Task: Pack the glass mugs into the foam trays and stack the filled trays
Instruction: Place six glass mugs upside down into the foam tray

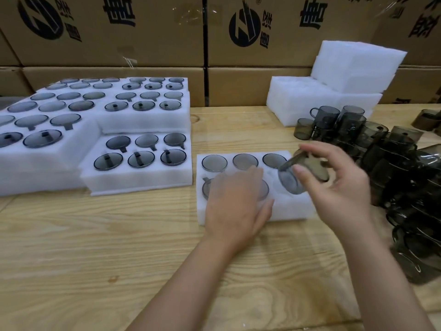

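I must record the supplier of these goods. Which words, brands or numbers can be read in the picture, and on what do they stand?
Cardboard cartons: large dark Chinese characters, upside down here, not clear enough to quote.
Round logo on the cartons: small characters beside it, blurred.
Foam trays, glass mugs: no text visible.

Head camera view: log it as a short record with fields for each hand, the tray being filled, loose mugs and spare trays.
Tray being filled: back row holds three mugs; front right pocket not yet filled
Left hand: rests flat on its front row
Right hand: holds a glass mug, tilted, over the front right pocket
Loose mugs: piled at the right
Empty trays: stacked at rear right
Filled trays: stacked at left
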A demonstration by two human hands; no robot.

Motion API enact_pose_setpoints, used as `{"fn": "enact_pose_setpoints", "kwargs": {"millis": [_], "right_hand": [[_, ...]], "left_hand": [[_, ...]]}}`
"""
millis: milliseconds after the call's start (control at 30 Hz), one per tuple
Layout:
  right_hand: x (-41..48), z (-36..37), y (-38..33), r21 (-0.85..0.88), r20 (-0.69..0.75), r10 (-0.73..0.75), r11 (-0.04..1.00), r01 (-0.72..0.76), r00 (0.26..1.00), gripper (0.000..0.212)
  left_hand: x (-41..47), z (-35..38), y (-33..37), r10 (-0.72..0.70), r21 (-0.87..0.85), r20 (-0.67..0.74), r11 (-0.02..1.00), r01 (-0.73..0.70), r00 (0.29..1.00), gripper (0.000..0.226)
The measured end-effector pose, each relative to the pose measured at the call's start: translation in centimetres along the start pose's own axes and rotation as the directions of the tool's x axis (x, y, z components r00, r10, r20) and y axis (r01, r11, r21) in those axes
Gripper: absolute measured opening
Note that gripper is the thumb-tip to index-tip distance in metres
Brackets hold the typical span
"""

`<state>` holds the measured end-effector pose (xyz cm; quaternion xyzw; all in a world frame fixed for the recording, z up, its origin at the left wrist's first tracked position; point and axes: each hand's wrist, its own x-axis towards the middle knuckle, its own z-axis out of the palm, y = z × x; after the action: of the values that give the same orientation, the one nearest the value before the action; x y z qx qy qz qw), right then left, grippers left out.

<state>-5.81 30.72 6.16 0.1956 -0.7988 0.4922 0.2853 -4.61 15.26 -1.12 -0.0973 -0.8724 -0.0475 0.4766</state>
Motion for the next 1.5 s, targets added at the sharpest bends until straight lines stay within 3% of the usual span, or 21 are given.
{"fn": "enact_pose_setpoints", "kwargs": {"millis": [133,300,400,533,767,1000,1100,1267,1367,1500], "right_hand": [[-0.8,1.6,-0.5,0.093,0.139,-0.02,0.996,0.007,0.99,0.032],[-0.9,2.3,-0.1,0.139,0.167,0.038,0.988,-0.062,0.985,0.046],[-1.0,2.5,0.1,0.131,0.204,0.175,0.97,-0.204,0.963,0.056],[-1.5,3.3,0.2,0.125,0.208,0.139,0.978,-0.167,0.968,0.059],[-0.2,1.7,2.8,0.094,0.121,0.21,0.971,-0.222,0.97,0.061],[0.5,0.4,5.1,-0.041,0.272,0.235,0.972,-0.232,0.933,0.062],[0.4,0.8,5.2,-0.15,0.314,0.184,0.978,-0.143,0.931,0.064],[0.5,0.7,5.3,-0.164,0.326,0.235,0.968,-0.189,0.916,0.062],[0.5,0.8,5.1,-0.194,0.325,0.232,0.965,-0.175,0.917,0.061],[0.7,1.1,4.3,-0.36,0.309,0.164,0.932,-0.045,0.937,0.044]], "left_hand": [[-0.1,-0.1,0.4,0.01,-0.099,-0.029,0.995,-0.013,1.0,0.061],[0.1,0.2,0.6,-0.14,-0.193,-0.114,0.974,0.117,0.984,0.061],[0.1,0.4,0.7,-0.204,-0.23,-0.158,0.959,0.165,0.966,0.055],[0.2,0.8,0.7,-0.211,-0.214,-0.203,0.962,0.167,0.956,0.043],[-0.3,0.6,0.6,-0.117,-0.106,-0.034,0.988,0.113,0.993,0.055],[-0.2,0.5,0.5,-0.072,-0.042,0.001,0.997,0.072,0.997,0.039],[-0.2,0.5,0.5,-0.071,-0.034,0.026,0.997,0.072,0.997,0.038],[0.1,-0.2,1.0,-0.093,-0.042,0.108,0.994,0.098,0.99,0.043],[0.8,-0.9,2.1,-0.087,-0.128,0.224,0.985,0.118,0.971,0.053],[1.6,-0.5,3.2,0.009,-0.166,0.453,0.983,0.074,0.892,0.063]]}}
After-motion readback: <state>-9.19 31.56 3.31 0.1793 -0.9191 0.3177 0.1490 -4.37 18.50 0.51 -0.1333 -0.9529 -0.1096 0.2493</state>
